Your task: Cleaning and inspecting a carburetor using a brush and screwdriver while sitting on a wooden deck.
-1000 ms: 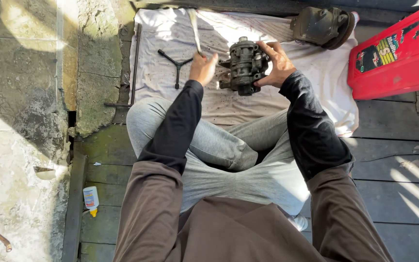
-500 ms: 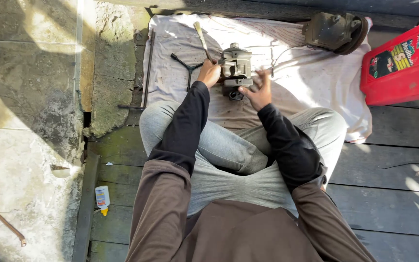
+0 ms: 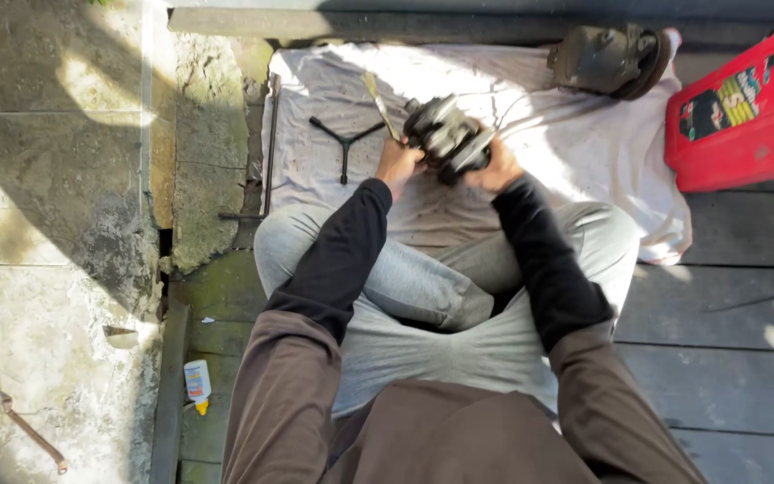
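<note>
I sit cross-legged in grey trousers on a dirty white cloth (image 3: 584, 152) spread over dark boards. Both hands hold a dark metal engine part (image 3: 445, 136), a carburetor-like block, just above the cloth in front of my knees. My left hand (image 3: 398, 164) grips its left side and my right hand (image 3: 494, 168) grips its right side. The part is tilted to the left. A thin cable runs from it across the cloth.
A black three-armed wrench (image 3: 345, 142) and a pale flat tool (image 3: 378, 100) lie on the cloth to the left. A dark metal housing (image 3: 606, 58) sits at the cloth's far right. A red plastic case (image 3: 745, 112) lies at right. A small white bottle (image 3: 196, 381) rests by the stone slabs.
The engine part has been turned in my hands and now tilts left. My hands have drawn closer together on it, and the view has shifted slightly.
</note>
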